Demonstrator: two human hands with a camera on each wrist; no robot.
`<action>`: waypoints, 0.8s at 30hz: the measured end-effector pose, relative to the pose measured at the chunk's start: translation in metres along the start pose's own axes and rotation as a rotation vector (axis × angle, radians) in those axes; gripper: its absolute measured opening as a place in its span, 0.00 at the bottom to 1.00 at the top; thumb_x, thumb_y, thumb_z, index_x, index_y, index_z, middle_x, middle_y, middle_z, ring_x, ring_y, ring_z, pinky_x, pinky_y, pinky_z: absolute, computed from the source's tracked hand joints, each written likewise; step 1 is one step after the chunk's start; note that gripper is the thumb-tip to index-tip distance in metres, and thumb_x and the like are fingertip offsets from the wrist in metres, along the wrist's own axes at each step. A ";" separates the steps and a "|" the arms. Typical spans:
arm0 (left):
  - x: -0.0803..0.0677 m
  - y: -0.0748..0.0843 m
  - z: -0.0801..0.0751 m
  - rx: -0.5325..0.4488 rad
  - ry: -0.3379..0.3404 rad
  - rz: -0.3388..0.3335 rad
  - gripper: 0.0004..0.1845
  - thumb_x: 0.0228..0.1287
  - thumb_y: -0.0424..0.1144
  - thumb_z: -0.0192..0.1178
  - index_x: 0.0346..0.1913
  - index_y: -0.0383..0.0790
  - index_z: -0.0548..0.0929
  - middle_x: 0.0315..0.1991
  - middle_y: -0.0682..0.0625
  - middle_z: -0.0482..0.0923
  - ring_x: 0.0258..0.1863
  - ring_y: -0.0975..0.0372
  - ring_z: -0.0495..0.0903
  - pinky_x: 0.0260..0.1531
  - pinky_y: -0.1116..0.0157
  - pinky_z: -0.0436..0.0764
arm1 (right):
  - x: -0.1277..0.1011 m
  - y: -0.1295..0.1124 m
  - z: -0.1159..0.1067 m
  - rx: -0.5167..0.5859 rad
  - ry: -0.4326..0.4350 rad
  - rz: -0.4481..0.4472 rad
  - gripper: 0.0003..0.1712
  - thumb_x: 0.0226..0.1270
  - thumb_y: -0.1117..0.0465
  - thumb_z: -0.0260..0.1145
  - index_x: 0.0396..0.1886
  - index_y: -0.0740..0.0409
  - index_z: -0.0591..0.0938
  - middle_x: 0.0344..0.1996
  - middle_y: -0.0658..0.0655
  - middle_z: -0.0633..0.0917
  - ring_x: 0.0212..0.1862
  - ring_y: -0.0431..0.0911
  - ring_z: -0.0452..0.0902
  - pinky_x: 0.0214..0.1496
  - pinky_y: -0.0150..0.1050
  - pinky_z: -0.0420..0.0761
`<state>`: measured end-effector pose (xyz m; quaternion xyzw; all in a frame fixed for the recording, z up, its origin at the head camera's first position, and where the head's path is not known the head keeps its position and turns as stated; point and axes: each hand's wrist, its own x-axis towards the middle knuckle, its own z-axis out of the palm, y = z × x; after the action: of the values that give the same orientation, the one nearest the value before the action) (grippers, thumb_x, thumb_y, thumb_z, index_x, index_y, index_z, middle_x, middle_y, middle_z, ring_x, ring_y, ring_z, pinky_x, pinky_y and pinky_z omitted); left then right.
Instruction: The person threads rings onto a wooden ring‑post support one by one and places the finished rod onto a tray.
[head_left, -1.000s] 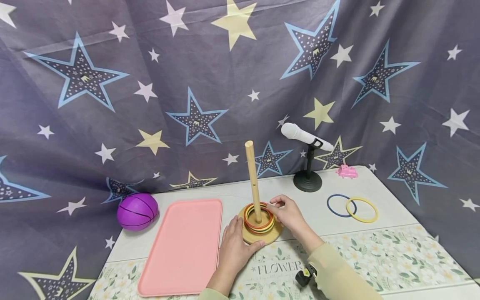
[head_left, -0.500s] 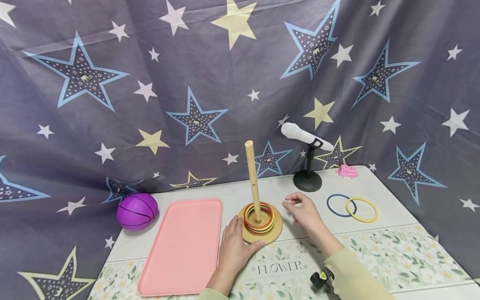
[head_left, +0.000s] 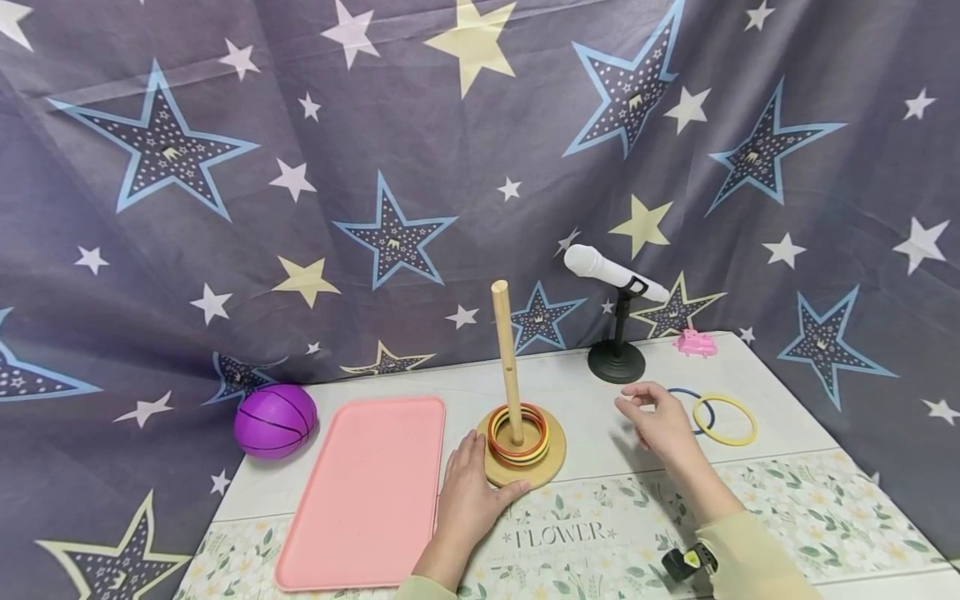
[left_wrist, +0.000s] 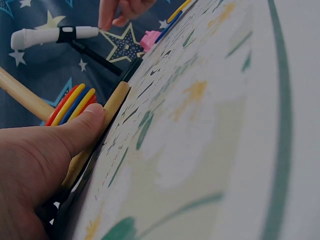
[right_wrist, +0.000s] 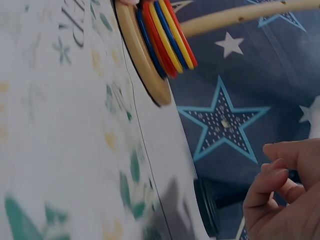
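Observation:
My left hand (head_left: 474, 493) lies against the left and front edge of the round wooden base (head_left: 553, 467), fingers extended and thumb apart from them. In the left wrist view its thumb (left_wrist: 90, 120) touches the base's edge. From the base rises a wooden peg (head_left: 506, 358), with several stacked red, yellow and blue rings (right_wrist: 167, 37) around its foot. My right hand (head_left: 663, 421) is raised over the table with loosely curled fingers and nothing in them. It is nearest to a blue ring (head_left: 684, 390), which it partly hides. A yellow ring (head_left: 752, 425) overlaps that blue one.
A pink tray (head_left: 360, 500) lies left of the peg, with a purple ball (head_left: 276, 422) beyond its left edge. Behind my right hand stands a white microphone (head_left: 615, 272) on a black stand (head_left: 617, 362). Further right is a small pink object (head_left: 696, 342). A starry curtain (head_left: 450, 150) hangs behind.
My right hand has let go of the stacked rings and moved right, toward the loose blue and yellow rings. The left hand has stayed at the base.

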<state>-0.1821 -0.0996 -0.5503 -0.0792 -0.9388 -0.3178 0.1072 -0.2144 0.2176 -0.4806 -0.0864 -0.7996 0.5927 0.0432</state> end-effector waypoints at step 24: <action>0.000 -0.001 -0.001 0.009 -0.011 -0.005 0.62 0.53 0.67 0.83 0.78 0.25 0.73 0.80 0.28 0.66 0.78 0.31 0.66 0.75 0.34 0.69 | -0.003 0.033 -0.070 0.002 0.197 0.051 0.27 0.82 0.53 0.71 0.68 0.66 0.79 0.42 0.50 0.80 0.22 0.37 0.71 0.21 0.33 0.75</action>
<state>-0.1823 -0.1007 -0.5500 -0.0781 -0.9409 -0.3134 0.1016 -0.1965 0.2918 -0.4912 -0.1646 -0.7886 0.5828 0.1064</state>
